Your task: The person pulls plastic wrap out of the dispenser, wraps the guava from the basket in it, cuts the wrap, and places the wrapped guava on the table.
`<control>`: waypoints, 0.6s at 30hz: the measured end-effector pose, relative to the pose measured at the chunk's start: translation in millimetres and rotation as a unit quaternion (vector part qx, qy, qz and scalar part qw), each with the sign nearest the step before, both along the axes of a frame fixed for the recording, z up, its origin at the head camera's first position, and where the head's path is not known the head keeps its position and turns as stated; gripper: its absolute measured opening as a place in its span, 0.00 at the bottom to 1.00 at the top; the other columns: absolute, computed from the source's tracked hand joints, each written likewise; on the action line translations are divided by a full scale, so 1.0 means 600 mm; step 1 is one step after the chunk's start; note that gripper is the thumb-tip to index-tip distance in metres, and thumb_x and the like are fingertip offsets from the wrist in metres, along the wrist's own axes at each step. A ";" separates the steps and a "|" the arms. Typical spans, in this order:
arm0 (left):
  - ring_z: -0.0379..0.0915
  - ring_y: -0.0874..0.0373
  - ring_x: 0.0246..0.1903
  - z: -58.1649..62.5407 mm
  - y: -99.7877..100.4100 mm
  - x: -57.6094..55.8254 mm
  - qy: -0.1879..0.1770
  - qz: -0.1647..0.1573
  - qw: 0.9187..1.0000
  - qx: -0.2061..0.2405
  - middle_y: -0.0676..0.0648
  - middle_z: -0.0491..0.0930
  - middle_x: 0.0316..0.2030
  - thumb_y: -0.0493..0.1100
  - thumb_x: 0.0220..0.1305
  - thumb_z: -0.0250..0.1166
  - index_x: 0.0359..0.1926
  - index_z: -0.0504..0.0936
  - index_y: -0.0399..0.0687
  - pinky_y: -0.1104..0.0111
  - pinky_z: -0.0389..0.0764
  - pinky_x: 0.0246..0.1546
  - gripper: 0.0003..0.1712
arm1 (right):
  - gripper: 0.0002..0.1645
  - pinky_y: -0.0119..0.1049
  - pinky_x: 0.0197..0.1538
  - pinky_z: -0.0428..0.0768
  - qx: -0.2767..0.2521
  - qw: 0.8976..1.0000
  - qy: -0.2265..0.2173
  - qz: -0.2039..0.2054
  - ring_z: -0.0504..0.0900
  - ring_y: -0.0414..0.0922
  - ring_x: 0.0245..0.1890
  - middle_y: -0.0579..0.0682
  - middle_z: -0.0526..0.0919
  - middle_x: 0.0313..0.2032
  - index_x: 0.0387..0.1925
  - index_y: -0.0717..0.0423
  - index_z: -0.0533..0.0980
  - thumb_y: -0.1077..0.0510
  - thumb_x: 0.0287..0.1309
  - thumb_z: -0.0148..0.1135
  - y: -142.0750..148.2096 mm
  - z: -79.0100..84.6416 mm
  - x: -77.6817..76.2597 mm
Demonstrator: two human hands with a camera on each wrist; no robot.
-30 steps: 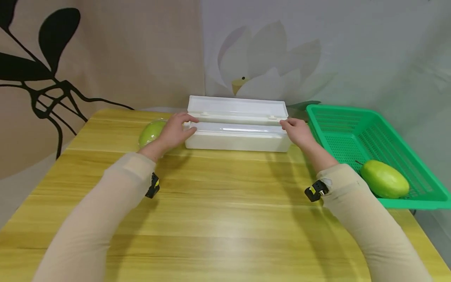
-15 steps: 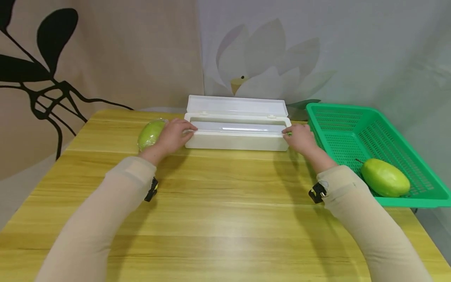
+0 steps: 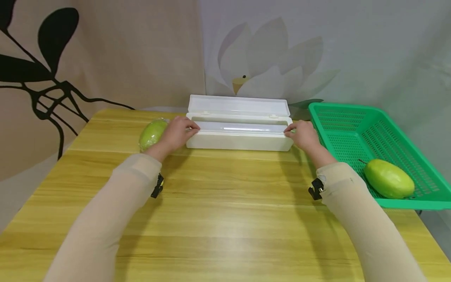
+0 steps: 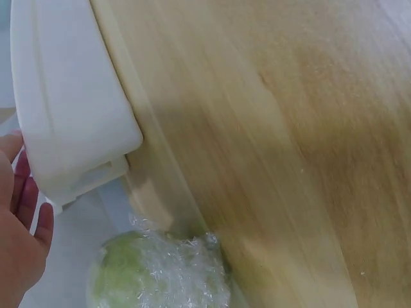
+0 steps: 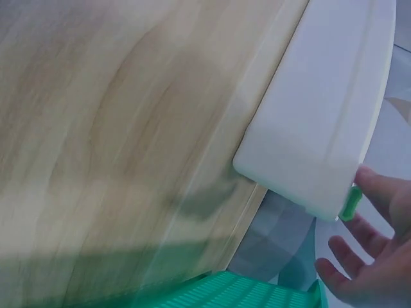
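Note:
A long white cling film dispenser [image 3: 239, 142] lies near the table's back edge, its lid [image 3: 239, 105] tipped back against the wall. Inside it a pale, glossy roll [image 3: 243, 127] spans the opening. My left hand [image 3: 177, 134] pinches the left end of the front rim between thumb and forefinger; the other fingers are loosely bent. At the opposite end my right hand [image 3: 303, 136] pinches the rim beside a small green slider [image 5: 350, 203]. Whether film is caught between the fingers is too fine to tell. A green fruit in clear film [image 3: 152, 134] sits just left of my left hand.
A green plastic basket [image 3: 405, 135] stands at the right, holding one bare green fruit [image 3: 389, 179] with a stem. The wooden table [image 3: 229, 219] stretches toward me. Behind rises a wall [image 3: 148, 55] with printed plants.
The pale glossy strip between my hands has gone down into the dispenser, exposing its opening. Both hands have lowered slightly to the front rim, and the green slider has come into sight.

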State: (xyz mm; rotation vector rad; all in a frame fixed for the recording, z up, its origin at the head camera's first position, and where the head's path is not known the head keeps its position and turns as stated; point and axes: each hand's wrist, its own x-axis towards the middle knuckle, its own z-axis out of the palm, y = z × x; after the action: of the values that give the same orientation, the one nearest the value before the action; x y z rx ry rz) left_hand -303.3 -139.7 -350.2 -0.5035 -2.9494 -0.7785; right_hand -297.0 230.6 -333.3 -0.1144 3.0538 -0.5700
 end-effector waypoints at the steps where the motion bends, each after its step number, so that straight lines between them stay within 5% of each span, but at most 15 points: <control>1: 0.68 0.46 0.47 0.000 0.000 -0.001 -0.006 0.001 1.000 0.003 0.41 0.79 0.41 0.40 0.65 0.58 0.44 0.83 0.40 0.55 0.69 0.53 0.11 | 0.13 0.55 0.60 0.67 -0.005 1.000 0.002 0.001 0.66 0.65 0.57 0.67 0.77 0.51 0.43 0.62 0.80 0.59 0.62 0.56 0.001 -0.001 -0.001; 8: 0.67 0.47 0.44 -0.002 0.000 -0.010 -0.006 0.006 1.000 0.015 0.40 0.80 0.39 0.40 0.65 0.58 0.42 0.82 0.38 0.57 0.70 0.49 0.11 | 0.13 0.53 0.60 0.64 0.020 0.999 0.023 0.024 0.68 0.64 0.51 0.68 0.78 0.43 0.40 0.67 0.79 0.61 0.63 0.53 -0.001 -0.010 -0.013; 18: 0.66 0.47 0.45 0.001 0.013 -0.020 -0.009 0.019 0.999 -0.032 0.40 0.77 0.42 0.43 0.71 0.49 0.44 0.75 0.38 0.57 0.71 0.50 0.13 | 0.16 0.53 0.51 0.72 0.062 0.998 0.017 0.012 0.64 0.62 0.51 0.68 0.68 0.49 0.44 0.71 0.71 0.60 0.69 0.42 -0.012 -0.011 -0.023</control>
State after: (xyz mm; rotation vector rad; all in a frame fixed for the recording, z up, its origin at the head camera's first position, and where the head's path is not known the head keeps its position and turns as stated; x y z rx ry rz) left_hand -315.3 -131.7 -349.6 -0.4442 -2.9997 -0.6920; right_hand -310.7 223.6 -339.8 -0.1573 3.1061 -0.3806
